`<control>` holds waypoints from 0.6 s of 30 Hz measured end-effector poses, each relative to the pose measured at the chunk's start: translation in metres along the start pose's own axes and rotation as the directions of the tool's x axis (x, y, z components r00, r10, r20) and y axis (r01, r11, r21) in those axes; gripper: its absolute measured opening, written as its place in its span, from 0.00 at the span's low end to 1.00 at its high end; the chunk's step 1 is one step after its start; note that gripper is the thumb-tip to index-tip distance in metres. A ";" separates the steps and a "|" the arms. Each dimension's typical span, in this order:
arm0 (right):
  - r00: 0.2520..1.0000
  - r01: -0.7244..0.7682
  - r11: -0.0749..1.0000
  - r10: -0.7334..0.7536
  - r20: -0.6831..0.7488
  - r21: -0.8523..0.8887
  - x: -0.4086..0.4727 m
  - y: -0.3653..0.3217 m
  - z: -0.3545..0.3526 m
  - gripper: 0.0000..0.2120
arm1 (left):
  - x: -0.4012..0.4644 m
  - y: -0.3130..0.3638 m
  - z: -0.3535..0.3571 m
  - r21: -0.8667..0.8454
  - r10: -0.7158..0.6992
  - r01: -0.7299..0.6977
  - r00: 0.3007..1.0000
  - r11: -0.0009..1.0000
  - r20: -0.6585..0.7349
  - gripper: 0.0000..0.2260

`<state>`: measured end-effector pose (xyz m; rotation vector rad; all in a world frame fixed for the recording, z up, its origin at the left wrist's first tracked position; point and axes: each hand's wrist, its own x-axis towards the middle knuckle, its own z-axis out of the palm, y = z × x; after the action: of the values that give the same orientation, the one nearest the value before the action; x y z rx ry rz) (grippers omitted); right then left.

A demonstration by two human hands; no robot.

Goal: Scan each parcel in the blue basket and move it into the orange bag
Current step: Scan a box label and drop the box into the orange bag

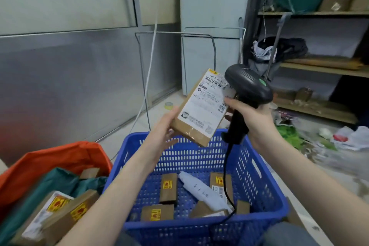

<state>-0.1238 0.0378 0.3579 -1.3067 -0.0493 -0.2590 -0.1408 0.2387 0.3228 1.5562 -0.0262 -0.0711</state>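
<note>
Above the blue basket (259, 167), left hand (159, 131) grips the parcel (201, 107); right hand (257, 117) clasps the scanner (247, 85): aim squarely at the barcode.

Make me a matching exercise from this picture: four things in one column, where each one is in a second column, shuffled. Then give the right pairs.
Things:
1. barcode scanner
2. labelled cardboard parcel
3. white wrapped parcel with handwritten numbers
4. roll of yellow tape

Places:
A. lying in the blue basket
B. on the floor by the metal wall
C. held in the left hand
D. gripped in the right hand

Pairs: 1-D, 2-C, 3-A, 4-B
</note>
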 end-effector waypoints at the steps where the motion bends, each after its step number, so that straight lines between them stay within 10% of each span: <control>1: 1.000 0.015 1.000 -0.015 0.021 -0.007 -0.003 -0.003 0.000 0.17 | -0.002 0.004 -0.002 0.041 0.009 -0.009 1.000 0.999 -0.001 0.27; 9: 0.990 0.074 0.992 -0.061 0.127 -0.102 -0.027 -0.012 0.007 0.15 | -0.018 0.031 0.006 0.181 0.020 -0.038 0.995 0.983 0.099 0.27; 18: 0.991 -0.004 0.978 0.033 0.133 -0.208 -0.037 -0.025 0.006 0.09 | -0.019 0.025 0.004 0.097 0.161 -0.144 0.967 0.985 -0.198 0.28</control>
<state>-0.1648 0.0436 0.3763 -1.5305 -0.1281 -0.1617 -0.1593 0.2359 0.3484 1.6314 0.0145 0.2152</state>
